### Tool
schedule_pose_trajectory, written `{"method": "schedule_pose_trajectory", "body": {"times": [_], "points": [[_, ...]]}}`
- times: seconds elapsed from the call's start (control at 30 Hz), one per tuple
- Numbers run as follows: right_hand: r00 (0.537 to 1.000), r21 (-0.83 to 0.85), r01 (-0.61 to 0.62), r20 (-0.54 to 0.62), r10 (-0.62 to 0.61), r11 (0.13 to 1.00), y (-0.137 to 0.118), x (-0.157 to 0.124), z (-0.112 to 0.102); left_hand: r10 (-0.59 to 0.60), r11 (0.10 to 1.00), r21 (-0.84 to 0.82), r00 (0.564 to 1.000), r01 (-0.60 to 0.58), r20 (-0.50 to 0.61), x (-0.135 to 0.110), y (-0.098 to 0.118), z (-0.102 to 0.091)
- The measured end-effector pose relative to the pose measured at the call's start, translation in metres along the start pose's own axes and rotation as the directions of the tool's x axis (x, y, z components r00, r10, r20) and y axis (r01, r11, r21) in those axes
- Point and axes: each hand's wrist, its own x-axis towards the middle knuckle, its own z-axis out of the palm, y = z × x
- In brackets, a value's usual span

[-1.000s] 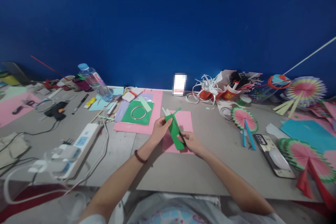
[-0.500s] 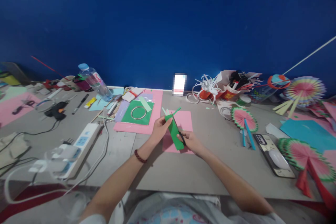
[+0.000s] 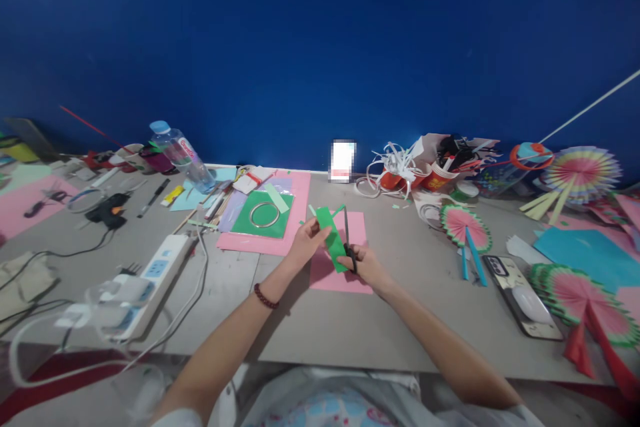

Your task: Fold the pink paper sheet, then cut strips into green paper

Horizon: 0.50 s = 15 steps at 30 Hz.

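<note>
My left hand (image 3: 306, 244) pinches a green paper strip (image 3: 331, 237) and holds it above a pink sheet (image 3: 344, 248) on the grey table (image 3: 350, 327). My right hand (image 3: 366, 263) is closed on black scissors (image 3: 347, 240), whose blades point up along the strip's right edge. A thin green sliver and pale strips stick out near the strip's top.
A green card with a metal ring (image 3: 263, 214) lies on pink paper to the left. A power strip (image 3: 150, 276) with cables, a glue gun (image 3: 107, 208) and a water bottle (image 3: 181, 155) stand further left. Paper fans (image 3: 465, 227), a phone (image 3: 523, 295) and red cups (image 3: 430, 178) crowd the right.
The scissors have swung from lying across the green strip to upright at its right edge. The strip has been raised slightly and turned.
</note>
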Motion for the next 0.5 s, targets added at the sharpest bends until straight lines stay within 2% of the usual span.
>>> {"method": "schedule_pose_trajectory", "body": {"times": [0.1,0.2,0.37,0.5], "points": [[0.998,0.017,-0.021,-0.053,0.022,1.000,-0.0044,-0.0008,0.0006,-0.017,0.999,-0.028,0.994,0.020,0.104,-0.0011,-0.0022,0.0022],[0.997,0.031,-0.039,-0.058,0.041,0.999,-0.0065,-0.0018,0.0009,-0.011,0.999,-0.049,0.994,0.017,0.112,-0.0007,-0.0067,0.0030],[0.998,-0.037,-0.060,-0.034,0.058,0.998,-0.0083,-0.0041,0.0007,0.024,0.996,-0.082,1.000,-0.023,0.015,0.0017,-0.0071,0.0003],[0.999,-0.119,-0.042,-0.007,0.042,0.992,-0.0093,-0.0064,0.0004,0.074,0.988,-0.124,0.985,-0.094,-0.153,0.0063,-0.0036,-0.0058]]}}
